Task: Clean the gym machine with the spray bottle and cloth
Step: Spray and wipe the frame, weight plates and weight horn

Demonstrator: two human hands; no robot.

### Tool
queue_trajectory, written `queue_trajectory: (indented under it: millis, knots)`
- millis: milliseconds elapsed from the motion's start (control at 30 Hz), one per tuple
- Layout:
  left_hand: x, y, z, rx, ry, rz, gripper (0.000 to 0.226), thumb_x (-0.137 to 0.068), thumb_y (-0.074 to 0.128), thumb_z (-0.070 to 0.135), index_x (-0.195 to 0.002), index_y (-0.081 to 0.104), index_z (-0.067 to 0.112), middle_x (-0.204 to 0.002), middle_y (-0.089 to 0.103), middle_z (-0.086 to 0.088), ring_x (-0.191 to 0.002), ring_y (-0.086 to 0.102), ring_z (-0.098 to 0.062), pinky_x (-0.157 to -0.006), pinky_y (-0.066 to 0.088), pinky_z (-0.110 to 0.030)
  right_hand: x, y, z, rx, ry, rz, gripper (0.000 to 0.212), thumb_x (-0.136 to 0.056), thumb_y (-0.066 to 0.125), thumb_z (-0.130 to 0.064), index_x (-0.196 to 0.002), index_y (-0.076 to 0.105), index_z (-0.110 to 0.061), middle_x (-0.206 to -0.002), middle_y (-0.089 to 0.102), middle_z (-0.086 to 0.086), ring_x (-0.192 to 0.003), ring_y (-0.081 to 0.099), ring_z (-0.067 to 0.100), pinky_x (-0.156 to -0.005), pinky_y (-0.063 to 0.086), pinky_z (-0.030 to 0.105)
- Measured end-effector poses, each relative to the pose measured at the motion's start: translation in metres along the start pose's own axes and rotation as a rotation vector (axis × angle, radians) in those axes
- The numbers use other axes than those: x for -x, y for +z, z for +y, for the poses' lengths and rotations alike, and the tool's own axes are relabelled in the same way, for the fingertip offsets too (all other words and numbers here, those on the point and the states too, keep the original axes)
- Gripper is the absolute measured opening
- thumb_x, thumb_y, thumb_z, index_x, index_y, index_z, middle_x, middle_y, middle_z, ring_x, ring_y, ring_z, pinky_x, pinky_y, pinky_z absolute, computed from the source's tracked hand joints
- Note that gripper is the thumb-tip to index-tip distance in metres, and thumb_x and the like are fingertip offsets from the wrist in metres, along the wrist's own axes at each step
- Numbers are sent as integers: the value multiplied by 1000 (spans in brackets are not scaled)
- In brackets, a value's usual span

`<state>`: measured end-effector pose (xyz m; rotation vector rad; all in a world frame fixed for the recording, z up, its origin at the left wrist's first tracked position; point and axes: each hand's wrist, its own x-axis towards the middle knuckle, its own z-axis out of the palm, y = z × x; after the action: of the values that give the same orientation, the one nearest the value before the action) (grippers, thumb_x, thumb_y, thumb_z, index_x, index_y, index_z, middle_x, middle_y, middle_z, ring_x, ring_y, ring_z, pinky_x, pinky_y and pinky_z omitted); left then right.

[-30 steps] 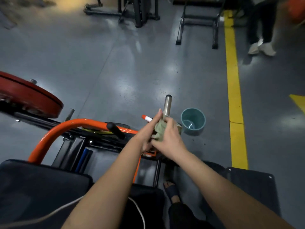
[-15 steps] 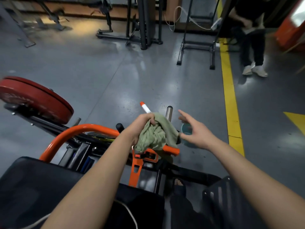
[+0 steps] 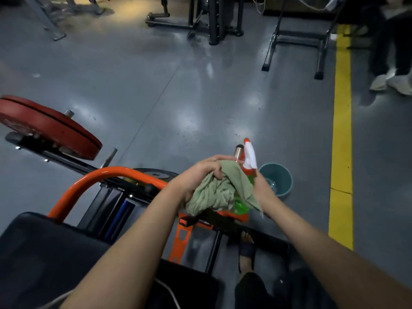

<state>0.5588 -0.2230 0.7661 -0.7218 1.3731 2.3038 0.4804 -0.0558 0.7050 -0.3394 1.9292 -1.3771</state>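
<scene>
My left hand (image 3: 200,172) grips a crumpled green cloth (image 3: 218,192) above the machine's orange frame (image 3: 89,181). Just right of the cloth stands the spray bottle (image 3: 249,159), with a white and orange head and a green body partly hidden by the cloth. At the bottle's neck my right hand (image 3: 262,188) holds it, fingers hidden behind bottle and cloth. The machine's chrome peg (image 3: 238,151) shows just behind the bottle head.
A teal bucket (image 3: 278,181) stands on the floor right of my hands. A red weight plate (image 3: 51,128) sits on the machine at left, a black pad (image 3: 33,253) below it. A yellow floor line (image 3: 341,130) runs at right, and another person's shoes (image 3: 392,82) are beyond it.
My right hand was open and apart from the bottle; it has come in and taken the bottle's neck. My left hand still holds the cloth. The view has tilted up slightly.
</scene>
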Motion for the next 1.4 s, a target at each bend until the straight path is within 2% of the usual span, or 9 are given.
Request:
queue_trajectory:
  millis: [100, 133, 167, 267, 400, 533, 1000, 1267, 1400]
  knots:
    - [-31, -5, -2, -140, -49, -9, 78, -60, 46, 4, -136, 59, 4, -115, 66, -21, -99, 65, -33, -79, 56, -35, -19, -14, 12, -110, 12, -39, 47, -98, 58, -55, -118, 49, -13, -105, 64, 11, -101, 49, 10, -94, 51, 58]
    - [-44, -7, -5, -201, -82, -2, 75, -60, 48, 5, -135, 60, 4, -114, 67, -19, -100, 64, -32, -79, 55, -35, -31, -22, 17, -177, 38, -62, 47, -99, 55, -55, -114, 48, -12, -100, 62, 18, -116, 23, 37, -98, 45, 63]
    - [-54, -6, -6, -259, -98, 21, 71, -61, 50, 7, -130, 63, 4, -111, 68, -17, -98, 64, -30, -79, 53, -34, -42, -31, 21, -164, 90, -47, 39, -102, 55, -44, -112, 53, -7, -100, 61, 15, -89, 44, 8, -98, 51, 56]
    - [-74, -21, -8, -458, -98, 238, 37, -70, 57, 14, -103, 71, 7, -92, 72, -1, -86, 64, -19, -77, 51, -26, -73, -61, 37, -75, 127, -62, 37, -90, 64, -36, -120, 63, -15, -90, 62, 4, -75, 57, 20, -82, 49, 41]
    - [-60, -66, -21, -783, -217, 512, 32, -78, 61, 41, -100, 72, 21, -98, 75, 1, -95, 68, -21, -96, 53, -43, -113, -83, 56, 410, 173, -232, 65, -79, 55, -34, -143, 46, -40, -87, 73, -10, -88, 67, 13, -94, 49, 31]
    - [-42, -98, -35, -720, -289, 692, 16, -91, 69, 32, -97, 75, 18, -90, 77, -3, -86, 71, -22, -88, 57, -40, -147, -98, 79, 891, 273, -546, 60, -95, 50, -31, -153, 36, -40, -134, 63, 8, -121, 59, 28, -102, 44, 32]
    - [-56, -94, -65, -707, -400, 615, 10, -96, 62, 27, -99, 71, 26, -96, 74, 5, -91, 68, -13, -73, 47, -25, -188, -113, 102, 1028, 380, -683, 77, -84, 52, -13, -154, 36, -38, -150, 50, 7, -127, 53, 31, -105, 46, 36]
    - [-55, -91, -41, -560, -419, 445, 48, -85, 66, 35, -131, 62, 48, -128, 68, 3, -117, 66, -27, -103, 52, -38, -171, -126, 103, 1023, 377, -574, 62, -93, 39, -31, -153, 31, -48, -132, 60, 15, -120, 57, 36, -97, 46, 35]
    - [-69, -68, -22, -430, -358, 296, 24, -107, 46, 40, -125, 61, 37, -114, 67, 28, -109, 62, 11, -88, 47, -12, -166, -105, 82, 702, 245, -338, 45, -86, 45, -46, -124, 65, -32, -97, 70, 0, -99, 66, 28, -83, 51, 38]
